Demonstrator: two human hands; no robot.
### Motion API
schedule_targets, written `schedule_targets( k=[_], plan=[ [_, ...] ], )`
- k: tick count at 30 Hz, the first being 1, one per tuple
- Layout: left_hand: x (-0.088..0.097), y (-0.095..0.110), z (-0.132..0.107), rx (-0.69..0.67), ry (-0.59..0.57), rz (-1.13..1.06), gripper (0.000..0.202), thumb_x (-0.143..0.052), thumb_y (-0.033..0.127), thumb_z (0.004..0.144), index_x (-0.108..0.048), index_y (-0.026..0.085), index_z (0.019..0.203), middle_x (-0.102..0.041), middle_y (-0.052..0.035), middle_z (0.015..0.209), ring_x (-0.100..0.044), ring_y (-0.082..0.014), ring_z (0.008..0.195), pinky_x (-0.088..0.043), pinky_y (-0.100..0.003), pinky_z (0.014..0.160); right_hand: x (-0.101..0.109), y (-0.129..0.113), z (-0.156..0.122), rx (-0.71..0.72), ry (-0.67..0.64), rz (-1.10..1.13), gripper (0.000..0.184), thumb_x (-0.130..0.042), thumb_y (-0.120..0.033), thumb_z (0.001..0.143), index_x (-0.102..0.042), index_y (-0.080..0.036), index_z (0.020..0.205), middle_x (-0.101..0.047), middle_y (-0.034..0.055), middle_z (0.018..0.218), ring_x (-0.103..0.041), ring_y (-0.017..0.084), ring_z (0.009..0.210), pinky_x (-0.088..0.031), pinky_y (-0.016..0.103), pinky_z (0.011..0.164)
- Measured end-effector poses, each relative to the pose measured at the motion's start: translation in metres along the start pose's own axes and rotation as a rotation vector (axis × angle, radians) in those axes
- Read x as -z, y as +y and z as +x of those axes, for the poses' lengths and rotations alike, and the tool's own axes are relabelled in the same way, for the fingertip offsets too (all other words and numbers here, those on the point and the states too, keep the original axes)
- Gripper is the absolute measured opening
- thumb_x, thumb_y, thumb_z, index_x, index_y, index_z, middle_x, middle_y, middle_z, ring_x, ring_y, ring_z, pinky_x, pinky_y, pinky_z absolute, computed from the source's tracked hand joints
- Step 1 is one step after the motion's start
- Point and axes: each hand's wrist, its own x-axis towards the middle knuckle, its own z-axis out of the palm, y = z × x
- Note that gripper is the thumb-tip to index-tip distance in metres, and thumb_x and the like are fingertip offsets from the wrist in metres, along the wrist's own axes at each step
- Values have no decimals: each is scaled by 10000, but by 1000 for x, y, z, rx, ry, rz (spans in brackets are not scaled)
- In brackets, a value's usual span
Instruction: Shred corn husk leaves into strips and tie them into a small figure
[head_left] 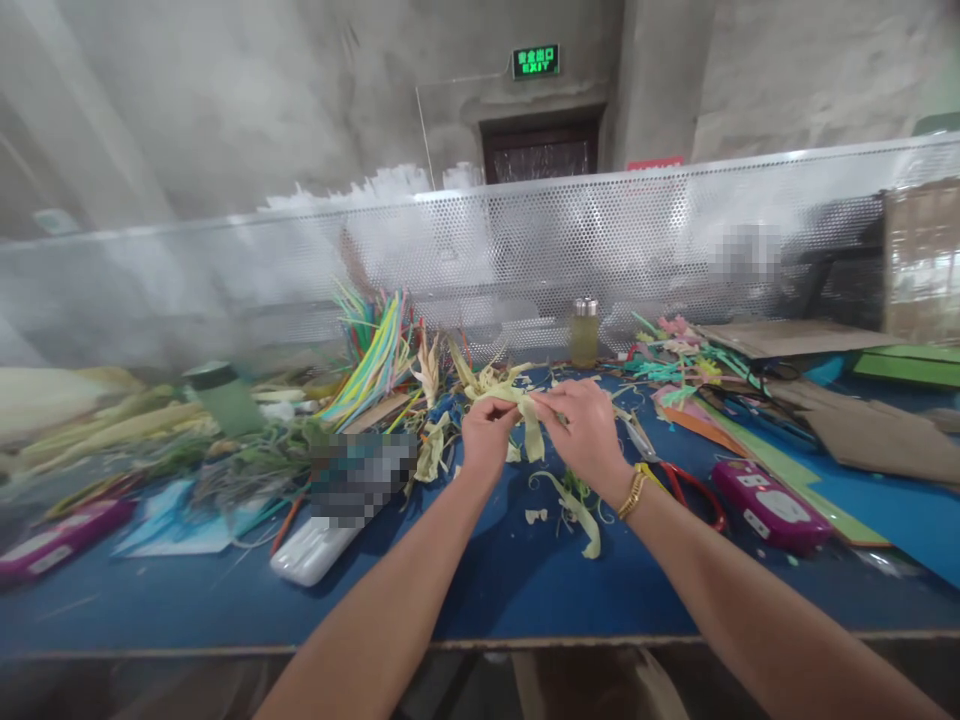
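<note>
Above the blue table (495, 580), my left hand (486, 436) and my right hand (586, 428) are both closed in a pinch on a pale yellow-green strip of corn husk (529, 420), one at each side. The strip's lower end hangs between the hands. A gold bracelet (634, 492) sits on my right wrist. More husk scraps (577, 510) lie on the table just under the hands.
Red-handled scissors (679, 480) lie to the right, next to a magenta case (772, 505). A white case (315, 548), coloured strips (375, 360), a green jar (225, 398) and husk piles lie left. A glass bottle (584, 333) stands behind, before a perforated metal screen (600, 240).
</note>
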Motion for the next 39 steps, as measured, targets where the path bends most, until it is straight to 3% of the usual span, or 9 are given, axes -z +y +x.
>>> schedule_targets(
  k=[10,18,22,24,27,30,33,35,39],
  plan=[
    [4,3,0,-112,48,250,47,-683,165,640,-658,167,600,-610,2,609,-520,-121,591,-411,-244,584,-3,-18,-8,135,-51,-170,237,-508,-323,910,-716,-280,1016,-669,38,884,-495,216,899,-296,385,812],
    [10,18,-5,-298,-53,537,101,-656,223,710,-706,197,626,-657,-6,612,-564,-134,591,-407,-258,588,-2,-26,-12,285,-126,-300,269,-447,-268,915,-671,-189,1043,-654,71,898,-474,231,935,-270,415,874],
    [10,17,-1,-225,-30,469,77,-676,230,673,-691,190,610,-648,-6,604,-563,-135,591,-419,-256,595,-5,-25,-15,269,-154,-216,311,-486,-280,891,-655,-170,1127,-656,89,958,-488,244,979,-282,429,913],
    [7,12,0,-100,-19,268,72,-685,240,650,-672,178,615,-635,-1,598,-549,-125,565,-422,-247,572,-4,-18,-12,195,-118,-79,301,-486,-294,894,-679,-209,1108,-659,73,947,-512,231,960,-312,419,898],
    [2,6,1,69,-46,1,139,-735,269,593,-646,167,623,-614,12,586,-515,-103,519,-406,-226,527,-4,2,-4,-74,54,249,328,-429,-336,919,-716,-228,1036,-647,54,870,-544,190,857,-385,362,810],
    [0,4,0,136,-69,-61,197,-778,277,542,-634,164,615,-606,20,582,-498,-90,506,-393,-212,506,-5,26,4,-409,254,524,369,-443,-394,877,-716,-190,1019,-630,51,816,-539,171,765,-414,320,708],
    [0,4,1,146,-63,-66,217,-793,270,523,-624,165,609,-615,22,603,-497,-82,510,-398,-206,505,-8,45,8,-660,325,673,361,-482,-389,809,-723,-147,926,-615,55,748,-507,152,676,-396,288,612],
    [1,4,3,153,-66,-73,226,-801,259,512,-617,165,601,-607,27,592,-495,-77,499,-403,-203,500,-10,54,9,-726,353,727,325,-511,-373,769,-721,-139,850,-605,54,722,-489,144,646,-384,281,581],
    [1,4,3,201,-86,-101,242,-807,261,506,-606,169,607,-575,42,536,-477,-80,440,-407,-214,455,-15,64,11,-728,414,762,247,-554,-344,720,-701,-146,736,-587,43,685,-493,143,646,-398,287,607]
  ],
)
